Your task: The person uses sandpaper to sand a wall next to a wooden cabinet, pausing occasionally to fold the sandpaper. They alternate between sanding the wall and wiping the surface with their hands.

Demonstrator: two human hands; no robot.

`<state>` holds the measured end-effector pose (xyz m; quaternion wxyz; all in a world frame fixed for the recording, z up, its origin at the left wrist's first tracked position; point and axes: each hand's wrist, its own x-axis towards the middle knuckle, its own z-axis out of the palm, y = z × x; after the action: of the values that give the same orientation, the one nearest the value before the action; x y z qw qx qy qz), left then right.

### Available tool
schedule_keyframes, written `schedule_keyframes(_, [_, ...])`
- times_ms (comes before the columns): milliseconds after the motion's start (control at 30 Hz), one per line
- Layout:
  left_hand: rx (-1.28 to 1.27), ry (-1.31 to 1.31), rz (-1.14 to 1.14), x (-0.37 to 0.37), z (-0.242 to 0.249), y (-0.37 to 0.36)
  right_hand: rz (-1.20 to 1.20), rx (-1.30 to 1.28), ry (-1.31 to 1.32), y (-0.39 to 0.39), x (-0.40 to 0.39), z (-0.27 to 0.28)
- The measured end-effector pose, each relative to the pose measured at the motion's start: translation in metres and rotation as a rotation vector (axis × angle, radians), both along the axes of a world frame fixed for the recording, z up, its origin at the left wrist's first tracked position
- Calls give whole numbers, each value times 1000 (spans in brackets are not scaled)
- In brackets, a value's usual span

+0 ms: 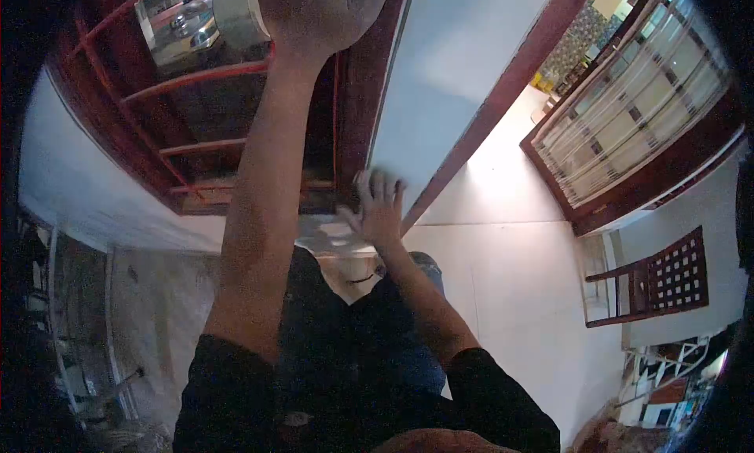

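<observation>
My left hand [318, 17] reaches up to the top edge of the view, by the dark red window frame [365, 99]. Its thumb stands out to the right, while the fingertips are cut off. Beside it is a pale, rounded object [236, 17], which I cannot tell the kind of. Lower down, my right hand [379, 213] has its fingers spread over the lower end of the frame, where the pale blue-white panel [440, 68] meets it. Slight blur softens those fingers. Red bars [200, 77] cross the dark window to the left.
A wooden door with a curtained pane [636, 107] stands at the right, beside a bright doorway. Below it is a dark chair with a lattice back [667, 276] on the pale tiled floor [518, 296]. Metal rails [110, 319] run along the left side.
</observation>
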<state>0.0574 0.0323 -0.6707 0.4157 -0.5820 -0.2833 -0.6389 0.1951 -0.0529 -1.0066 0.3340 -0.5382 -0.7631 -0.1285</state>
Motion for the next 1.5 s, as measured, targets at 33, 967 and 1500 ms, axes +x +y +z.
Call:
schedule_keyframes(33, [-9,9,18,-1,0,2,99,-93,10,-7,3,-10])
schedule_keyframes(967, [-31,-39,159,4,-9,16,-130,502,362,35,5,210])
schedule_keyframes(1500, [31,122,101,-20,0,31,-139,284,320,27,-5,66])
